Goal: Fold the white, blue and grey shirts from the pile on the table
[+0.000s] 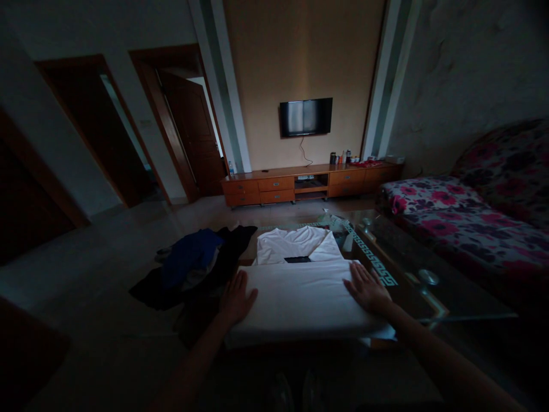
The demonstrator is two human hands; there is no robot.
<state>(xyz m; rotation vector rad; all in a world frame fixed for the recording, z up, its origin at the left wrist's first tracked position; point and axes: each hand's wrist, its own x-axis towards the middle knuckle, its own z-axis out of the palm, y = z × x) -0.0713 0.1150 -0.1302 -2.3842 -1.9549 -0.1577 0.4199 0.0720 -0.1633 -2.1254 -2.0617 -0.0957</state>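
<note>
Both hands flat on a white shirt (300,286) laid over a glass table (429,269).

Left hand (235,298): palm down, fingers spread, gripping nothing, pressing the left edge of the folded near part of the shirt. Right hand (366,287): same pose, released and flat on the right edge. The shirt lies at near centre, collar toward the far side, its lower part folded up over the body. Just left of it, a heap of dark and blue clothes (195,263), touching the left-hand side of the table. Right: a floral sofa (463,223). Far wall: a wooden cabinet (309,183) with a television (306,117) above. Room dim; fine detail unclear.
</note>
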